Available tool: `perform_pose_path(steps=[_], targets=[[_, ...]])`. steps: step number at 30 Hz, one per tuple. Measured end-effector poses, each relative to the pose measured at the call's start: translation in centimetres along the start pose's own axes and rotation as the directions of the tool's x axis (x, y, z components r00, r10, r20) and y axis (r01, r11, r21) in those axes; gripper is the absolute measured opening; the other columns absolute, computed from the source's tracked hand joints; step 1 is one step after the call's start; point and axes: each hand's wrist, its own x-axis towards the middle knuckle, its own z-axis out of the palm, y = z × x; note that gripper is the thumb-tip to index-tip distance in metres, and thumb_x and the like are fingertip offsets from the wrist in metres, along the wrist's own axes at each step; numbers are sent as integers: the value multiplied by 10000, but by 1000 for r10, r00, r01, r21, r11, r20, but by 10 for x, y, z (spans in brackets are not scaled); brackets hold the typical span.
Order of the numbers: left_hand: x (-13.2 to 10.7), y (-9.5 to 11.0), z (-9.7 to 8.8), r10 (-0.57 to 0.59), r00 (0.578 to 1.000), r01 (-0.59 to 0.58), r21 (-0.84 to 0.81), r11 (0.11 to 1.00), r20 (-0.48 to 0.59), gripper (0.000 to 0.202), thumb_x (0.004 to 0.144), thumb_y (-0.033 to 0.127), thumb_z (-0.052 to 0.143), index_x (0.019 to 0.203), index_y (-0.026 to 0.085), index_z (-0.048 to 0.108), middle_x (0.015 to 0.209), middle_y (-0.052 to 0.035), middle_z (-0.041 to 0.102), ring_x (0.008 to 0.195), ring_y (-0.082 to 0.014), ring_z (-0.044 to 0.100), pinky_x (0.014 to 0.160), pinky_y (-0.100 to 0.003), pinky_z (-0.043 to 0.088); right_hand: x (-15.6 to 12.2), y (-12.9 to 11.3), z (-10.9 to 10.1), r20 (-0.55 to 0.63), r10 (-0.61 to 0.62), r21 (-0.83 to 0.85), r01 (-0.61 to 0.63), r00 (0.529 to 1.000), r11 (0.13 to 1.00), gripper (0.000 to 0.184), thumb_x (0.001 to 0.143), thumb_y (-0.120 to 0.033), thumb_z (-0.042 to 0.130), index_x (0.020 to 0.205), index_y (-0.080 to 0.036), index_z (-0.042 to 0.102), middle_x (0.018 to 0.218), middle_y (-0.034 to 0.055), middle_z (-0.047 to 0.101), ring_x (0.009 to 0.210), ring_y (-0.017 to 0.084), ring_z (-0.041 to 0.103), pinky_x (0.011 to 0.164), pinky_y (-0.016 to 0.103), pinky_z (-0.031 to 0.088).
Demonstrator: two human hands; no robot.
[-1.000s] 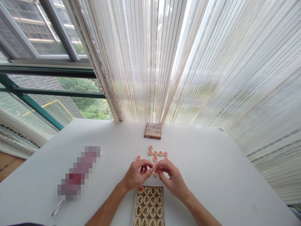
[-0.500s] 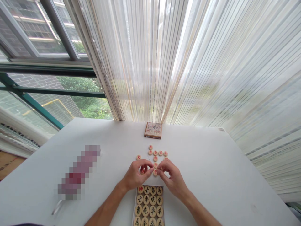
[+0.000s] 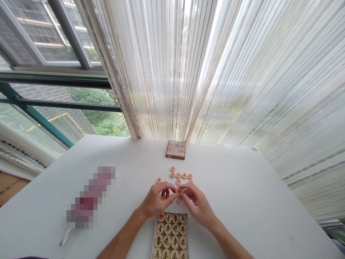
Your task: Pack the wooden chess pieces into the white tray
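Both hands meet over the white table (image 3: 242, 201): left hand (image 3: 155, 200) and right hand (image 3: 196, 203) pinch one round wooden red-marked game piece (image 3: 179, 191). Loose red-marked discs (image 3: 181, 175) lie beyond, a filled piece tray (image 3: 170, 235) nearer, a small brown box (image 3: 175, 149) farthest.

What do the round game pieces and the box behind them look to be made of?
Pieces: probably pale, smooth-finished wood, given the cream-tan faces with red or black painted characters. Box: seemingly printed cardboard, with a flat brown lid and matte graphics. Both hands pinch one red-marked piece.

Pale wooden game pieces (image 3: 180, 175), smooth matt white table (image 3: 242, 187), sheer striped cloth curtain (image 3: 215, 72), seemingly cardboard box (image 3: 175, 149)
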Motion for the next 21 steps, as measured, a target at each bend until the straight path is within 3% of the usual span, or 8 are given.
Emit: perform_pose_path(steps=[11,17,21], targets=[[1,0,-1,-7,1000,7,-23,1000,7,167,878,261,688,1028,192,713,945,-51,727,637,-105,564,616,-232,491,-1,1,1,23,30,115,-32,999,993,258,968,-424,635,1133,-227,650,1073,81,714,957,227,750,881,386,607],[0,2,1,-38,999,38,-30,999,10,183,873,297,712,1029,205,733,906,-39,746,628,-109,562,608,-230,490,-1,-3,-1,34,93,97,-96,995,991,288,954,-449,647,1117,-213,664,1008,79,746,900,237,767,859,404,617],[0,1,2,-50,999,50,-51,997,5,201,870,298,718,1043,197,735,882,-38,747,620,-104,566,595,-223,485,0,-9,-1,37,73,43,-75,997,996,274,951,-435,656,1096,-203,677,1026,81,741,903,227,762,849,377,614]])
